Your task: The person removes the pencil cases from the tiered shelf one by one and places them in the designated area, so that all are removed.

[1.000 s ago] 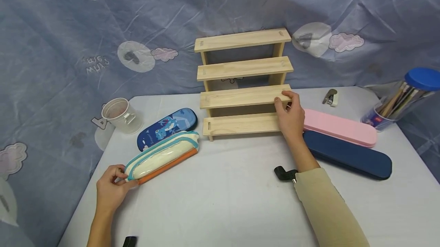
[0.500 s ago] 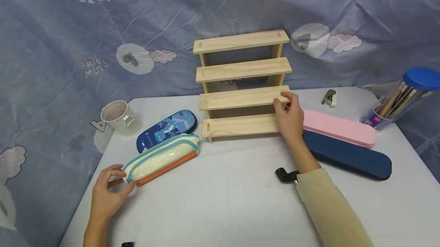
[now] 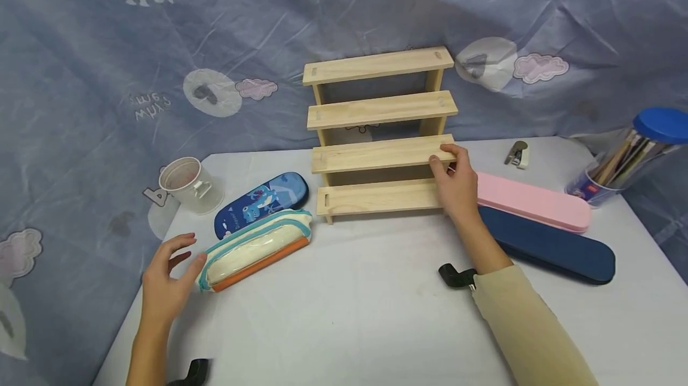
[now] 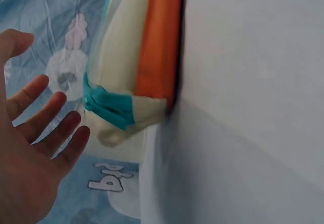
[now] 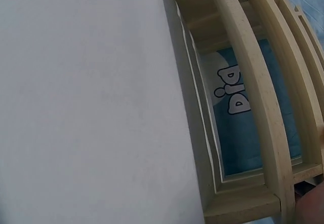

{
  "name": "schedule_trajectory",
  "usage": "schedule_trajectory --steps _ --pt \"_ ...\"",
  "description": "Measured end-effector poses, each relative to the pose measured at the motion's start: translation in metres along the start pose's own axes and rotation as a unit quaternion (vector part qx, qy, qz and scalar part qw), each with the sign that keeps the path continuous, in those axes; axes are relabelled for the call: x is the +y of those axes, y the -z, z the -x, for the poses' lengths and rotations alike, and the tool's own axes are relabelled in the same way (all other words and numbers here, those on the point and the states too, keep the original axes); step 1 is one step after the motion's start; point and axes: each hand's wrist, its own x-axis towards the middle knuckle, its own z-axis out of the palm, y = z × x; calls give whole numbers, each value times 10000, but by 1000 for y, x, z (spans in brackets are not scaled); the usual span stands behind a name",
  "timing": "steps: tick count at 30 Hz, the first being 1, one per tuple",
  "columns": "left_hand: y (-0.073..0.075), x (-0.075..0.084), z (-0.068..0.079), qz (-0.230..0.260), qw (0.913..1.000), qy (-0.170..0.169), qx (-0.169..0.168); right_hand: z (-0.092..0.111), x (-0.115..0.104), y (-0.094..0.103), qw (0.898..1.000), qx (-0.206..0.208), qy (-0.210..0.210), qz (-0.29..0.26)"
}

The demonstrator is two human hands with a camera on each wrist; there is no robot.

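My left hand (image 3: 163, 290) is beside the near left end of a cream, teal and orange pencil case (image 3: 258, 254). Its fingers are spread and hold nothing; the left wrist view shows a gap between them and the case's teal end tab (image 4: 109, 107). At the back of the table stands a stepped wooden shelf (image 3: 376, 156) with several slats. My right hand (image 3: 458, 192) grips the right end of its second slat from the bottom, thumb in front and fingers on top. In the right wrist view the shelf (image 5: 258, 82) shows from the side, the hand mostly out of frame.
Behind the cream case lies a blue dinosaur pencil case (image 3: 263, 204), near a white cup (image 3: 193, 186). To the right are a pink case (image 3: 532, 202), a navy case (image 3: 548, 245), a small stapler (image 3: 518, 155) and a blue-lidded jar of pens (image 3: 623, 162). Patterned cloth hangs behind.
My left hand has let go of the cream pencil case, and its fingers have opened and lifted away to the left. My right hand stays on the shelf.
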Motion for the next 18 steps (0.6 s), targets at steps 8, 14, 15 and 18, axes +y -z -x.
schedule_trajectory --steps 8,14,15,18 --pt "-20 18 -19 -328 9975 -548 -286 3 -3 15 9986 -489 102 178" --pt "-31 30 -32 -716 9911 -829 -754 11 -7 28 9865 -559 914 1237" --pt "-34 32 -34 -778 9896 -869 -847 13 -7 30 9831 -588 1042 1388" --pt "-41 40 -40 -933 9839 -1015 -1135 17 -8 37 9702 -721 1418 1830"
